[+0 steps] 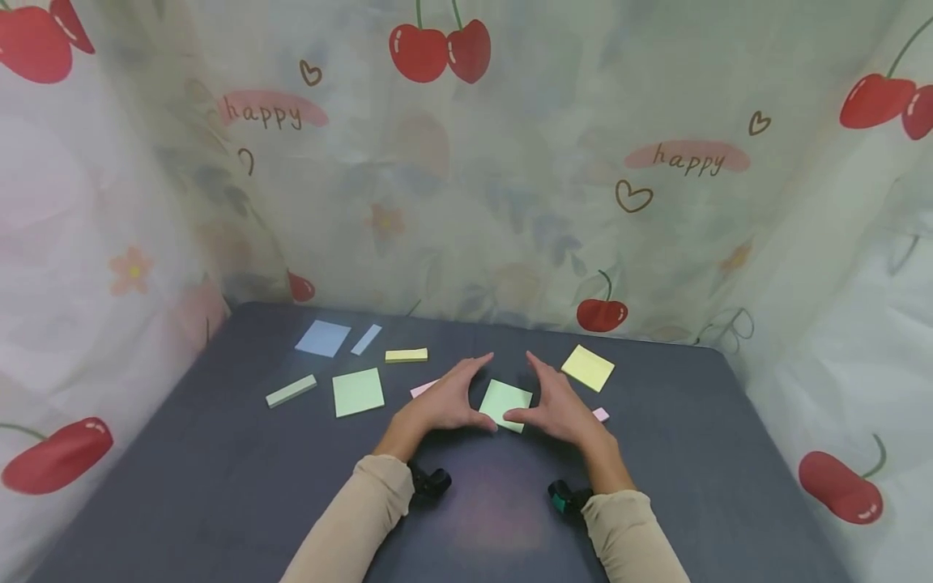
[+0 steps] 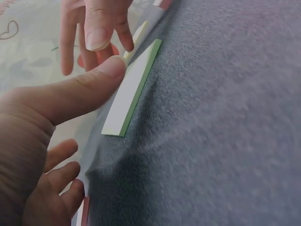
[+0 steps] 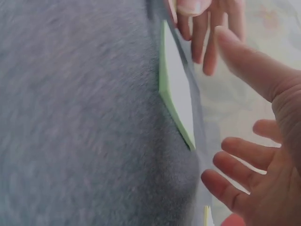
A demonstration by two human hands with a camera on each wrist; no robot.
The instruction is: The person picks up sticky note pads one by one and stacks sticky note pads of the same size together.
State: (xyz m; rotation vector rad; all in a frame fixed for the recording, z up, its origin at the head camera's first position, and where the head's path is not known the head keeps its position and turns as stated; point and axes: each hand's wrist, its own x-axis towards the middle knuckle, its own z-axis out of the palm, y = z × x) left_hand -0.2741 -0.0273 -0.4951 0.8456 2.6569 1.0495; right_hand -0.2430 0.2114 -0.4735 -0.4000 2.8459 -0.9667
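Under the hands [image 1: 503, 401], half-hidden pink notes [image 1: 424, 389]

Soft, even light fills the space, filtering through the pale cherry-print curtain [image 1: 510, 202]. The dark grey felt bench [image 1: 219, 486] shows only a faint shadow under the arms. The head view bows outward at its edges. Both wrist views are blurred, the bench fabric smeared and nearby fingers [image 2: 70, 99] soft.
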